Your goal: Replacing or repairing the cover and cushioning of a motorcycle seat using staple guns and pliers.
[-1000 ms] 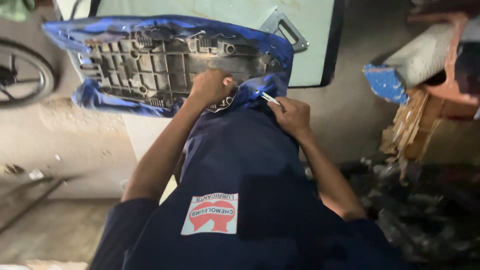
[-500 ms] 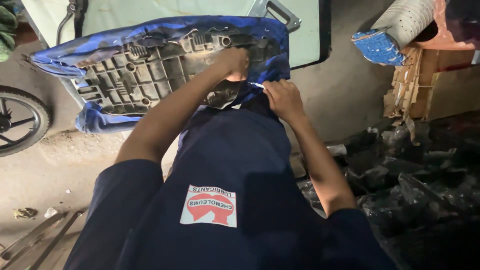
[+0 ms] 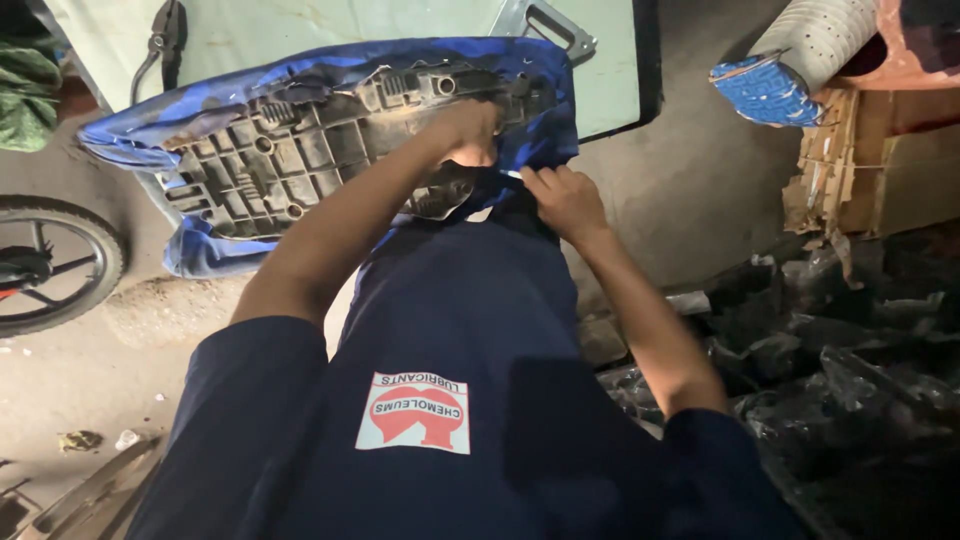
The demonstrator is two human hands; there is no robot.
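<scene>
Seat base (image 3: 300, 150) upside down, ribbed plastic underside up, long axis running left-to-right with a slight upward tilt toward the right. Blue cover (image 3: 545, 110) wrapped over its edges all round.

Left hand (image 3: 465, 130) closed down on the right end of the base, fingers curled over the rim; looks like a pin-down press, can't tell whether it also pinches cover.

Right hand (image 3: 565, 195) just right of and nearer the body than the left, almost touching it. Fingers pinched shut on the cover's loose edge at the near-right corner; a small pale sliver (image 3: 512, 174) shows at the fingertips, too small to identify.

Key relation: cover slack sits between the two hands, base extends away leftward from both. Right hand is the one on the fabric.

Pliers (image 3: 165, 35) lie well off to the far left on the pale board (image 3: 330, 25), beyond the seat.
</scene>
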